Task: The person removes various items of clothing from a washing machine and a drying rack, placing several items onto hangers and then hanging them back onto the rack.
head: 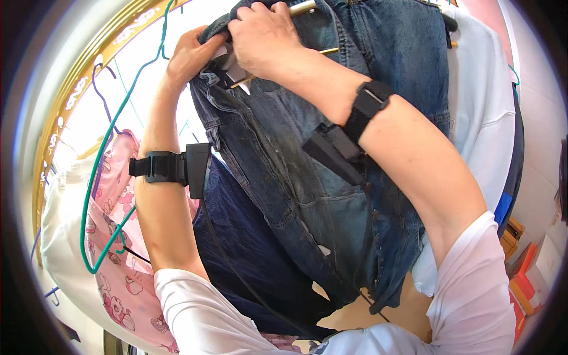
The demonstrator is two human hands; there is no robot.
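A dark blue denim jacket [337, 164] hangs open in front of me, its inner side partly showing. At the upper left of the garment, my left hand [191, 55] pinches its collar or shoulder edge between thumb and fingers. Close beside it, my right hand [264, 37] grips the same denim edge, fingers curled over the top. Parts of a hanger with a gold-coloured bar [329, 51] show inside the jacket. Both forearms wear black straps with black devices.
Left of the jacket hang a green hanger [111, 128], a purple hanger [104, 95], a pink printed garment [117, 284] and a white garment [66, 213]. A dark navy garment [248, 235] hangs behind. A white sweatshirt [481, 97] hangs right; boxes [530, 277] stand lower right.
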